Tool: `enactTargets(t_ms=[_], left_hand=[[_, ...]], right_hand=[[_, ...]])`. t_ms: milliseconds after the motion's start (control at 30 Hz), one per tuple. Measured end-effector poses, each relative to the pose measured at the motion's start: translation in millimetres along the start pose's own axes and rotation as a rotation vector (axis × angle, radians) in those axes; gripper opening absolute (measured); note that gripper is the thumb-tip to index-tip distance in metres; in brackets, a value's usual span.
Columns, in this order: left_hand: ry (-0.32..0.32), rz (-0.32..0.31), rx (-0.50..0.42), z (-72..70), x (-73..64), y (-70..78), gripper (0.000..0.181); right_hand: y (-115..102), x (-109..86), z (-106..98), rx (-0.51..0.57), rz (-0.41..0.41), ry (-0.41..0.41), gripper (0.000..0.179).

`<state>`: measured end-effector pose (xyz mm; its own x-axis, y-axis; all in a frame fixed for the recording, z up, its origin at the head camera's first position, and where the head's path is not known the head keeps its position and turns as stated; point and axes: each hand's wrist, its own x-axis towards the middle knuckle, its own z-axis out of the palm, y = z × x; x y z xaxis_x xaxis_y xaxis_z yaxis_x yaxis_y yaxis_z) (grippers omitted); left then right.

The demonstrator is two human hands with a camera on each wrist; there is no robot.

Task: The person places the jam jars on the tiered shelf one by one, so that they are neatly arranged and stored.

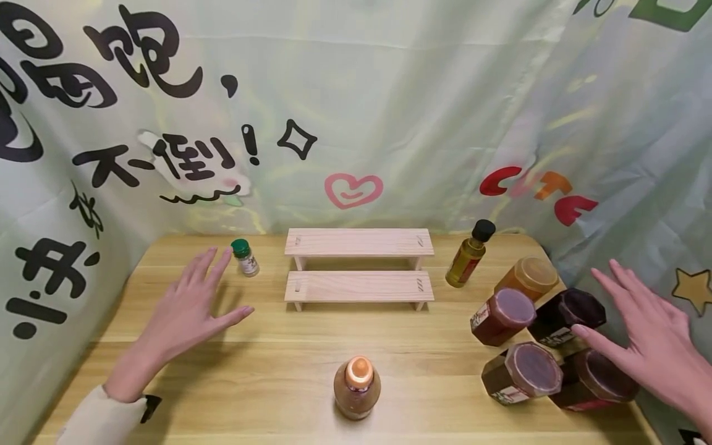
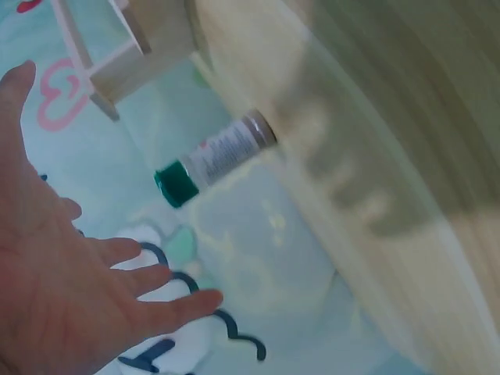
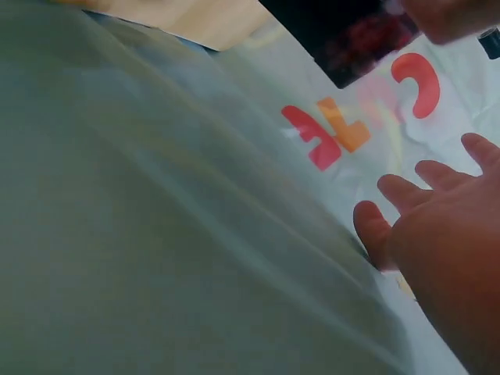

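My left hand (image 1: 191, 306) hovers over the left of the table, fingers spread and holding nothing. Just beyond its fingertips stands a small spice jar (image 1: 245, 258) with a green lid; the left wrist view shows the same spice jar (image 2: 215, 158) upright on the wood. On the other side, my right hand (image 1: 648, 330) is held in the air with its fingers extended and nothing in them. Its thumb overlaps a dark hexagonal jar (image 1: 566, 315) in the head view. Beside that jar are a red-brown jar (image 1: 502, 316), an amber jar (image 1: 525, 278) and two more dark jars (image 1: 523, 374).
A two-step wooden rack (image 1: 359, 286) stands at the table's back middle. Right of it is an oil bottle (image 1: 470, 253) with a black cap. A brown bottle (image 1: 357, 389) with an orange cap stands at the front middle. Printed cloth (image 1: 389, 111) hangs around the table (image 1: 267, 383).
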<state>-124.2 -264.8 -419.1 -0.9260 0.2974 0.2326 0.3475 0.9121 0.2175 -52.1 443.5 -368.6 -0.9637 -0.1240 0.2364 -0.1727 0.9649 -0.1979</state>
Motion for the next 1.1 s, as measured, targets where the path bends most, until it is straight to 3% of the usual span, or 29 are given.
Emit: enactTargets(t_ms=[233,333,500,600,733,900,1100], left_hand=[[0.054,0.026,-0.173,16.6,11.9,12.7,0.119],[0.057,0.037,-0.236,23.4,17.0,16.7,0.121],[-0.014,0.032,-0.401,37.8,26.3,23.2,0.121],[-0.053,0.026,-0.484,44.5,32.0,27.2,0.122],[-0.075,0.045,-0.563,49.2,42.2,33.8,0.122],[-0.114,0.04,-0.689,57.7,58.9,40.4,0.122],[-0.158,0.033,-0.797,68.7,67.8,41.3,0.12]], right_hand=[[11.2,-24.5,8.8,0.145,0.066,0.078,0.095],[13.6,-36.2,13.4,0.191,0.109,0.067,0.091],[18.8,-52.3,21.3,0.217,0.145,0.064,0.074],[20.4,-56.7,25.9,0.22,0.157,0.02,0.068],[21.8,-59.3,30.6,0.206,0.204,-0.082,0.069],[23.3,-66.7,35.1,0.203,0.253,-0.128,0.077],[22.5,-75.8,46.9,0.246,0.248,-0.029,0.091]])
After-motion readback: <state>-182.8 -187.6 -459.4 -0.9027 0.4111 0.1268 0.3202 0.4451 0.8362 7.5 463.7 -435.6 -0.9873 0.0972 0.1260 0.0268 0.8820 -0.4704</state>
